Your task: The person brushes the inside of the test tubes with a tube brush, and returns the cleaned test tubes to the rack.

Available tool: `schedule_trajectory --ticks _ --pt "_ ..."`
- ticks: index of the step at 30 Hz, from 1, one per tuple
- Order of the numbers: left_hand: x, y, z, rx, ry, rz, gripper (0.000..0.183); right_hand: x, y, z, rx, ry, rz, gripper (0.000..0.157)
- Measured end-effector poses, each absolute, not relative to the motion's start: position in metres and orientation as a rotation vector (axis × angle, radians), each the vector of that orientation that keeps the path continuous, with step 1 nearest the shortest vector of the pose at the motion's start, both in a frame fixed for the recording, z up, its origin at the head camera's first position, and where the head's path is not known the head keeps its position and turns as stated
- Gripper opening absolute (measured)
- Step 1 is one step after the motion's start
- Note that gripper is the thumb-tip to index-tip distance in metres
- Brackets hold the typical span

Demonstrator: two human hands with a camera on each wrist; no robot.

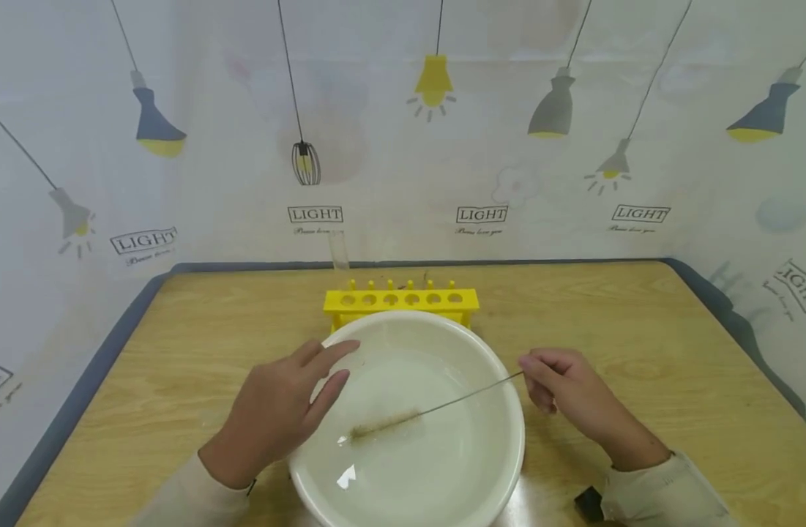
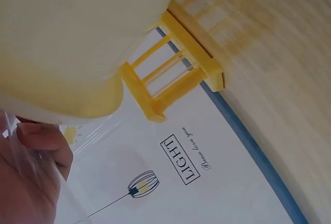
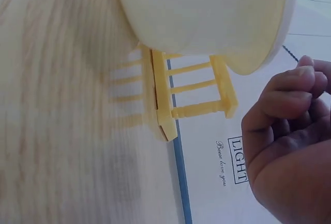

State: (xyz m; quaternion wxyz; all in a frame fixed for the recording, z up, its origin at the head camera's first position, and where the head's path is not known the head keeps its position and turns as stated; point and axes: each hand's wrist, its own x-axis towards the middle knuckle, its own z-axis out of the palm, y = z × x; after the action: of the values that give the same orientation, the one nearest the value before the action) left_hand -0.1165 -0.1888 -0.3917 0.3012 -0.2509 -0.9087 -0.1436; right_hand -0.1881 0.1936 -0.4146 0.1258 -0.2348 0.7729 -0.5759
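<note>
A white basin [image 1: 516, 439] with water in it stands in front of me on the table. My right hand [image 1: 574, 388], beyond the basin's right rim, pinches the thin wire handle of a test tube brush [image 1: 386, 424]. The brown bristles lie low over the basin's left part. My left hand [image 1: 280, 406] hangs over the left rim, thumb and index finger apart. In the left wrist view, a clear tube [image 2: 28, 154] runs across its curled fingers and it seems to hold this. The tube is hard to make out in the head view.
Behind the basin stands a yellow test tube rack [image 1: 400, 300]. A clear test tube [image 1: 339, 251] sticks up at its left end. A small black object [image 1: 588, 503] is beside my right sleeve. The wooden table [image 1: 607, 315] meets a printed backdrop [image 1: 403, 161].
</note>
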Motion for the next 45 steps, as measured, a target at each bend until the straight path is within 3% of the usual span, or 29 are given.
schedule_trajectory --ticks 11,29,45 --pt "-0.113 -0.192 -0.399 -0.608 -2.451 -0.342 0.030 -0.190 0.194 -0.416 -0.506 2.156 -1.868 0.045" --pt "-0.113 -0.187 -0.404 -0.549 -2.539 -0.330 0.030 -0.189 0.199 -0.408 -0.344 2.418 -1.763 0.050" --pt "-0.112 -0.187 -0.401 -0.517 -2.574 -0.325 0.023 -0.181 0.190 -0.401 -0.492 2.491 -1.596 0.036"
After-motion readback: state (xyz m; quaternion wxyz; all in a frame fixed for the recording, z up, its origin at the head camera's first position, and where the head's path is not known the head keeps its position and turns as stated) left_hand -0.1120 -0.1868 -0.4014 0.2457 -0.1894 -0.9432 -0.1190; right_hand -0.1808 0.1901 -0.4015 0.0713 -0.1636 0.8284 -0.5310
